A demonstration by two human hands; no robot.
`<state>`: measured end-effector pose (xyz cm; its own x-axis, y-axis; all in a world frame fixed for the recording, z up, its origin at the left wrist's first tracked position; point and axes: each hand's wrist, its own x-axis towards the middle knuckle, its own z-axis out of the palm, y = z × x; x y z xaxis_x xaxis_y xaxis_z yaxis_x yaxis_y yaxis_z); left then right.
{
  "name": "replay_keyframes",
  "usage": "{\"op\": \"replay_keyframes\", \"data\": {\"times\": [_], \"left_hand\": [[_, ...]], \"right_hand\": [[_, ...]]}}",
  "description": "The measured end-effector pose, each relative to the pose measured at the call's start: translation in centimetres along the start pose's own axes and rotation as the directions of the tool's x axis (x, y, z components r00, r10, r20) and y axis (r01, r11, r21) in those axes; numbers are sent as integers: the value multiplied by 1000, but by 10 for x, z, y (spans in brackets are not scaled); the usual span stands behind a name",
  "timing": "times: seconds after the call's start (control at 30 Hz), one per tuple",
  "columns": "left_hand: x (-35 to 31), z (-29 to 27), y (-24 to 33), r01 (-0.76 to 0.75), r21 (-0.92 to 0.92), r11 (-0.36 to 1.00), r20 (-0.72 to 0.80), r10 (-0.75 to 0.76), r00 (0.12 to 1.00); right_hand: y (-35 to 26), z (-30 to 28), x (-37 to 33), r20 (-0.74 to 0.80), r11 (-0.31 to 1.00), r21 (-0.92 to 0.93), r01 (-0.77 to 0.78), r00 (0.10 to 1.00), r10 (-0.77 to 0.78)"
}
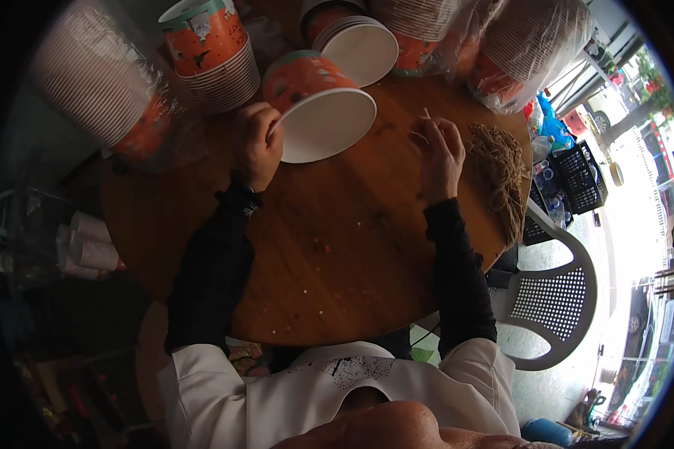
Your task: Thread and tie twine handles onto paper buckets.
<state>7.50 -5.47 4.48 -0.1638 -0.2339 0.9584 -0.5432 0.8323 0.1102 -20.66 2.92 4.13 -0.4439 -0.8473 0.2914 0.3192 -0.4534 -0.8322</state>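
Observation:
My left hand (259,146) is closed on the rim of an orange paper bucket (307,78) with a white inside, tipped on its side with its mouth toward me. To the right, above the table, my right hand (442,153) pinches a thin pale strand (426,114) between thumb and fingers; its exact kind is too small to tell. Close beside that hand, a tangled bundle of brown twine-like strands (502,176) lies along the table's right edge. Behind the held bucket, a nested stack of white-mouthed paper buckets (361,54) lies on its side.
On the round wooden table (337,254), a bucket stack (213,60) stands at the back left. Plastic-wrapped stacks sit at far left (101,82) and back right (528,52). A grey plastic chair (550,299) and black crates (577,179) are off to the right.

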Motion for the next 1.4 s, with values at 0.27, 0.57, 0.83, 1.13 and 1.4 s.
{"op": "replay_keyframes", "data": {"times": [0.27, 0.57, 0.83, 1.13, 1.4], "left_hand": [[35, -23, 36, -311, 90, 946, 120, 300, 946], [20, -3, 37, -10, -48, 999, 256, 22, 967], [-35, 23, 33, 413, -30, 910, 420, -364, 831], [-36, 25, 56, 345, -63, 937, 473, -276, 836], [-34, 22, 66, 487, -201, 850, 454, -360, 815]], "right_hand": [[-25, 40, -29, 348, 788, -409, 461, 877, -332], [-4, 45, -41, 355, 896, -283, -342, 831, 429], [17, 47, -42, 318, 913, 0, -409, 865, 387], [27, 39, -39, 235, 972, -180, -149, 953, 190], [17, 46, -46, 269, 963, -245, -114, 946, 180]]}}
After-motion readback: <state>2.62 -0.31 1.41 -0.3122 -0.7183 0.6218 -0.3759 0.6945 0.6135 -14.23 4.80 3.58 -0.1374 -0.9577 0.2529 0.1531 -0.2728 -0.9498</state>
